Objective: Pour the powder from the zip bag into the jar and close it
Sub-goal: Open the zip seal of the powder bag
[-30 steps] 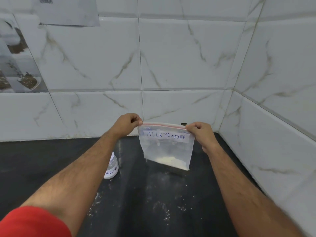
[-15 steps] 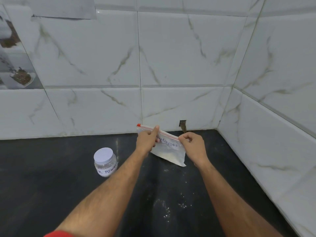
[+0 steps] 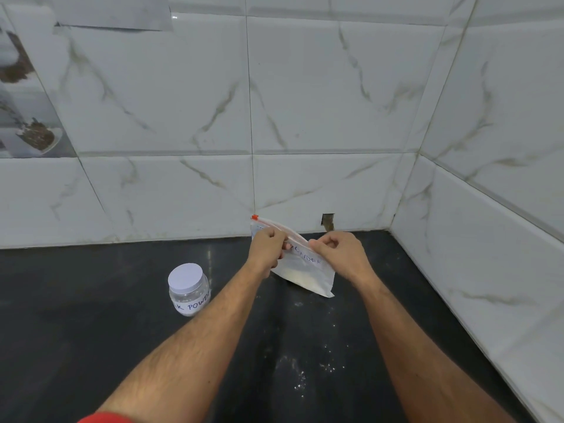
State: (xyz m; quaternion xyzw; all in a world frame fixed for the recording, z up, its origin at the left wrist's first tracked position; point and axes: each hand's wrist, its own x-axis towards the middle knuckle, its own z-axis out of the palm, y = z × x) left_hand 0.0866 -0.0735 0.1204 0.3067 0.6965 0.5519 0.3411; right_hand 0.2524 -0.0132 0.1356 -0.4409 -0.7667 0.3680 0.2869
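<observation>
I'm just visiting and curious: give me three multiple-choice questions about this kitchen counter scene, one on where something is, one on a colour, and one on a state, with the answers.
1. Where does the jar stand relative to the zip bag?
A. To the left of it, on the counter
B. Behind it, against the wall
C. Inside it

2. What colour is the countertop?
A. White
B. Black
C. Wooden brown

3. What is the state of the jar?
A. Lid off, lying on its side
B. Upright with its white lid on
C. Held in a hand

Answers:
1. A: the jar sits on the counter apart from the bag, to the left of the left hand.
2. B: the surface is dark black, with scattered white specks of powder.
3. B: its white lid covers the top, and both the left hand and right hand are on the bag's top edge, not the jar.
</observation>
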